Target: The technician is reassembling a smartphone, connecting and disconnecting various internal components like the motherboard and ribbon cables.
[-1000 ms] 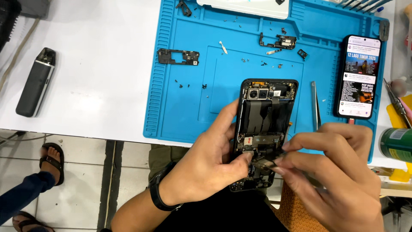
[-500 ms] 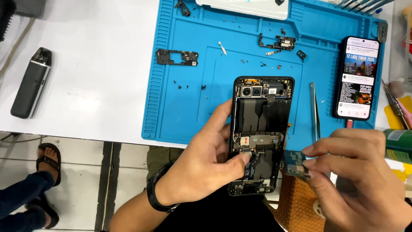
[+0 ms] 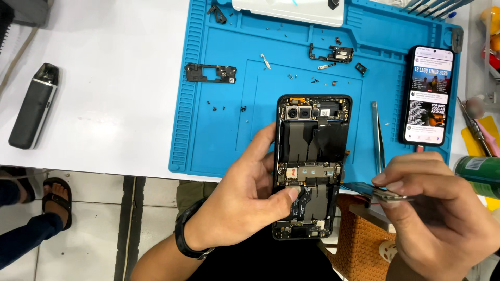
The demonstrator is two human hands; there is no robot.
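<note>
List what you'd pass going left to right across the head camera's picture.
Dark grey pod-shaped device → black bracket part → left hand → opened phone → tweezers → lit phone → green can.

bright, even overhead light, soft shadows, sharp focus, slight edge distortion.

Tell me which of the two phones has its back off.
The opened phone in the left hand, its cameras and boards exposed. The phone with the lit screen lies intact on the blue mat.

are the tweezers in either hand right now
No, the tweezers lie on the blue mat; the right hand pinches a small flat part.
</note>
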